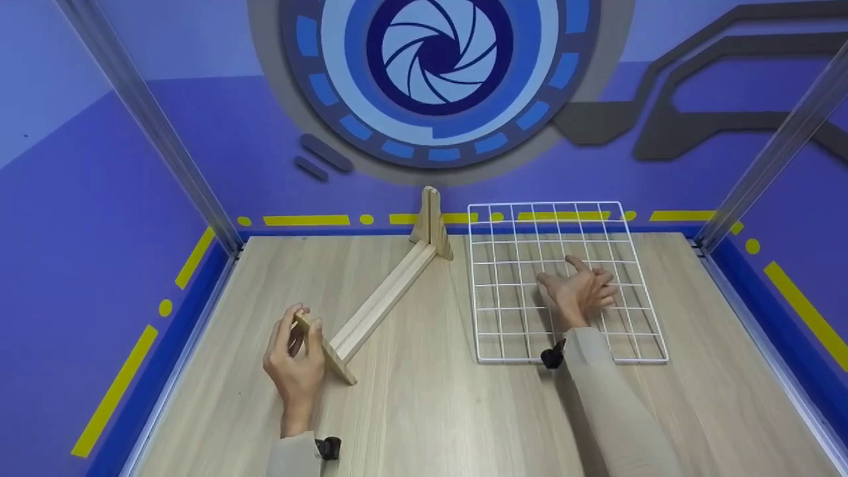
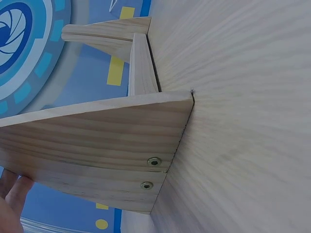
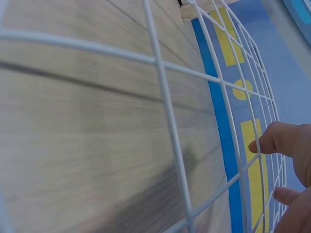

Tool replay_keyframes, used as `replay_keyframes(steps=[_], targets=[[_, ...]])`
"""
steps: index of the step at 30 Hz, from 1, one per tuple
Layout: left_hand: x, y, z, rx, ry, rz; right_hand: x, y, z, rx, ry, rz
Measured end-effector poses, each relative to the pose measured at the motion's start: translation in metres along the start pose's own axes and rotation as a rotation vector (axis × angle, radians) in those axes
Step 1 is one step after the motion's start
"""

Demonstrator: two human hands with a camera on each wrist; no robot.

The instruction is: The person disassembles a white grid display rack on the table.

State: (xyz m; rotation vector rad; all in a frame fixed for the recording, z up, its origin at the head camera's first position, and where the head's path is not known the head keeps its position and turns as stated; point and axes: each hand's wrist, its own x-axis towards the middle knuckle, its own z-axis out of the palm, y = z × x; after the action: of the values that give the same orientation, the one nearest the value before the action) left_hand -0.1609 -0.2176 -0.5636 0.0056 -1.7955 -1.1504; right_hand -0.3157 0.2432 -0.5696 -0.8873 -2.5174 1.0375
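Observation:
A light wooden stand (image 1: 386,299) lies diagonally on the table, two tapered end boards joined by a grooved crossbar. My left hand (image 1: 295,364) grips the top of its near end board (image 1: 339,366), fingers on one side and thumb on the other. Two bolt heads (image 2: 154,161) show on that board's outer face in the left wrist view. A white wire grid panel (image 1: 498,285) is to the right, its far side raised off the table. My right hand (image 1: 578,291) holds the grid near its middle; in the right wrist view the thumb (image 3: 272,138) is at the wires.
The pale wood-grain table (image 1: 424,424) ends at a blue printed back wall (image 1: 199,132) with yellow marks. Metal posts (image 1: 159,126) rise at both back corners. The stand's far end board (image 1: 430,222) stands close to the back wall and beside the grid.

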Motion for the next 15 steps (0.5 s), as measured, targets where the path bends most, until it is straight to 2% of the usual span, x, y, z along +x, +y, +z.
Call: replay_keyframes(steps=[7,15], targets=[[0.0004,0.0010,-0.0010,-0.004,0.013,0.007,-0.0017,0.0013,0.0033,-0.040,-0.022,0.013],[0.0015,0.0020,0.0003,0.014,0.005,-0.006,-0.0016,0.0057,0.0054,-0.019,-0.009,0.019]])
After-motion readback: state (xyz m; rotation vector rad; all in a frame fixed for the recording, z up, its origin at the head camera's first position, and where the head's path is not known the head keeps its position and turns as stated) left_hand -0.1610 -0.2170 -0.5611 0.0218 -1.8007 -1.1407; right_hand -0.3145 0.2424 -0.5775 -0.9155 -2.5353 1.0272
